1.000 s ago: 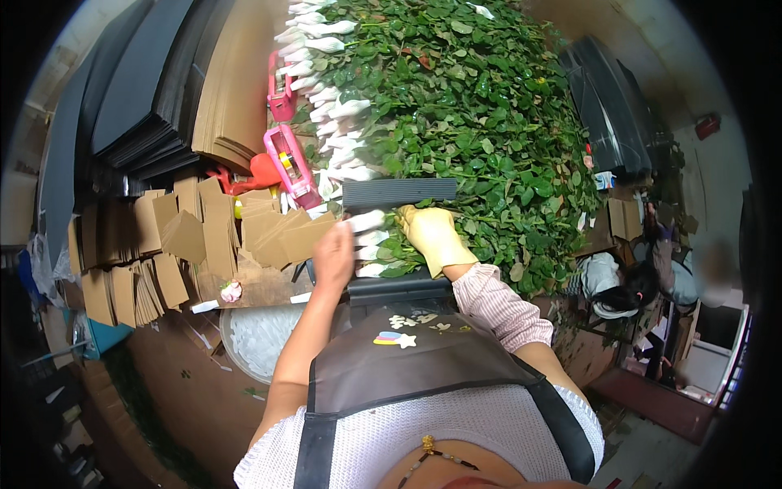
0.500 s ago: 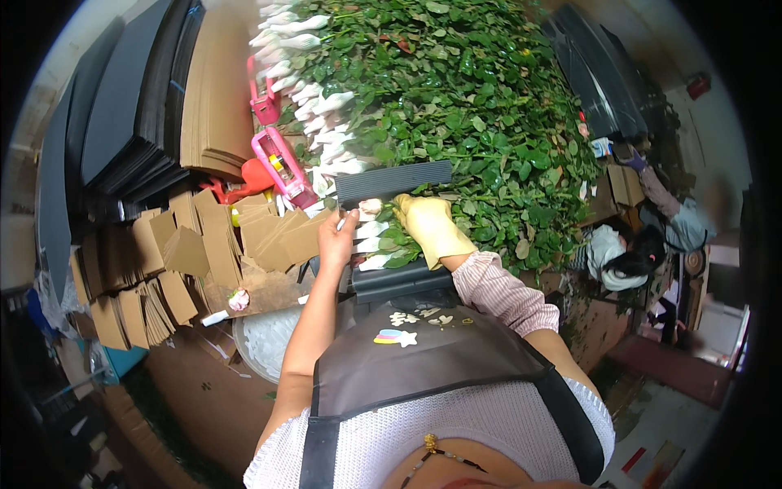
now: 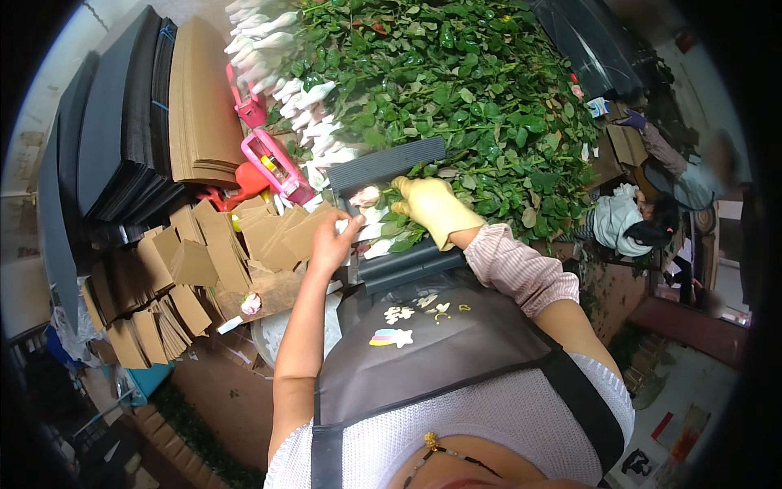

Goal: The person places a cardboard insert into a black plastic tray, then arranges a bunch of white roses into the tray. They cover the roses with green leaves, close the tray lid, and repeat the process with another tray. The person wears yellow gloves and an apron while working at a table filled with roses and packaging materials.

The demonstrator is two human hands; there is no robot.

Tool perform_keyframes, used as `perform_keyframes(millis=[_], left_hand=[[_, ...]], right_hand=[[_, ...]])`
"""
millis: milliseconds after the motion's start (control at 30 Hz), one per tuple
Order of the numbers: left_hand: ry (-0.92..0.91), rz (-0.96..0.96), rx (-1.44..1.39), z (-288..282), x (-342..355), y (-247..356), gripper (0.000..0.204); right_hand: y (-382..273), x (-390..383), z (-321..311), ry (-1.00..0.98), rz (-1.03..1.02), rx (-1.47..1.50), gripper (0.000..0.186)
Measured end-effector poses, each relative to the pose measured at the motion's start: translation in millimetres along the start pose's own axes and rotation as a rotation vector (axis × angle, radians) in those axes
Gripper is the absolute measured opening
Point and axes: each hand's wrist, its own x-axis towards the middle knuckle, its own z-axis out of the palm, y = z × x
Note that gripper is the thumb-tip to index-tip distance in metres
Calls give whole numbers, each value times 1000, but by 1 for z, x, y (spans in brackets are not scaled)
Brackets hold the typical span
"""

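Since the earlier frames both hands have drawn back from the leafy heap toward the person's body, and the dark grey corrugated sheet [image 3: 389,213] now shows folded round the flowers instead of lying flat above the hands. Bare, the left hand [image 3: 330,243] curls its fingers around the sheet's left edge, thumb near a pale pink rosebud [image 3: 364,196]. Gloved in yellow rubber, the right hand [image 3: 433,208] lies closed over the stems and leaves inside the sheet, pressing them down.

Beyond the right hand spreads a large pile of green rose foliage [image 3: 464,90], with white-sleeved buds [image 3: 314,122] along its left rim. Just beyond the left hand lie pink plastic tools [image 3: 273,159], and further left of it loose brown cardboard pieces [image 3: 187,269] and tall stacks of dark and brown sheets [image 3: 138,138]. Well to the right of the right hand another person [image 3: 631,224] sits bent over.

Held between the hands and against the dark apron [image 3: 440,350], the sheet runs its long axis left to right, slightly raised on the right, its ribbed upper flap standing open away from the body. The bud points left, toward the left hand, stems trailing right under the glove.
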Motion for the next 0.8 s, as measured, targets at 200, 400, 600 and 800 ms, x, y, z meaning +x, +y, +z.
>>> perform_keyframes(millis=[200,400,600,800], left_hand=[[265,-194,-393,-36,-7,-21,25],[20,-123,-200,-24,-29,20,27],[-215,-142,-89,-4,-22,15,30],[261,-191,-485,-33,-31,-25,22]], right_hand=[[7,-4,13,93,-28,26,52],[-2,-8,-25,-213,-11,27,77],[-17,-3,-8,-236,62,-222,81],[-7,-12,-2,-124,56,-173,75]])
